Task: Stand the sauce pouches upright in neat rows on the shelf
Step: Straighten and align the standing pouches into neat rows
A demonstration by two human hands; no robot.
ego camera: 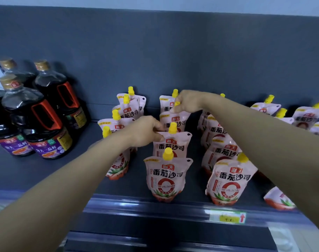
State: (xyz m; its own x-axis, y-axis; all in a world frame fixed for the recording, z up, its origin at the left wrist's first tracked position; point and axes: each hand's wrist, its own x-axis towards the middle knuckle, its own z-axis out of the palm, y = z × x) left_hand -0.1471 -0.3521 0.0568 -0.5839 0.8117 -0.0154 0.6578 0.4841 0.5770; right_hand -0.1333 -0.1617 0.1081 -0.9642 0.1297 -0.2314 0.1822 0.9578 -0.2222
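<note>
Pink-and-white sauce pouches with yellow caps stand in rows on the dark shelf (195, 171). In the middle row, my left hand (146, 131) pinches the top left corner of the second pouch (171, 144). Behind it, my right hand (187, 101) grips the yellow cap of the third pouch (173, 120). The front pouch (166, 177) of that row stands upright near the shelf edge. Another row (122, 113) stands to the left, partly hidden by my left forearm. A third row (225, 177) stands to the right, under my right forearm.
Dark soy sauce bottles (40, 113) with red handles stand at the left of the shelf. More pouches (304, 117) stand at the far right, and one (278, 199) leans at the front right. A price tag (227, 217) sits on the shelf's front rail.
</note>
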